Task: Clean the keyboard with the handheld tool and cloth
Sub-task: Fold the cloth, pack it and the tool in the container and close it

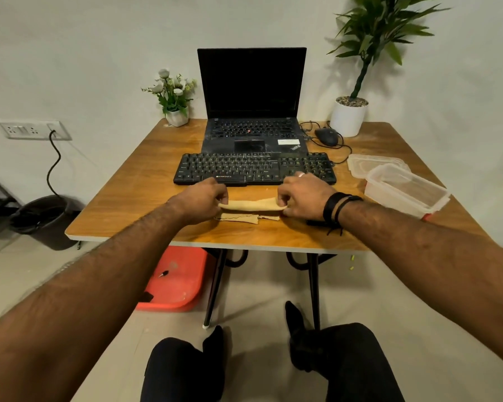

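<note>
A black keyboard (254, 169) lies across the middle of the wooden table (122, 204), in front of an open black laptop (253, 105). Just in front of the keyboard a tan cloth (251, 206) is stretched between my hands, its upper layer lifted off the table and a lower fold lying on the wood. My left hand (204, 198) pinches the cloth's left end. My right hand (302, 195) pinches its right end. No handheld tool shows in view.
A clear plastic box (404, 194) and its lid (375, 163) sit at the table's right. A black mouse (327, 136) with cables, a white potted plant (348, 116) and a small flower pot (176, 116) stand at the back. A red tub (173, 281) and black bin (45, 220) are on the floor.
</note>
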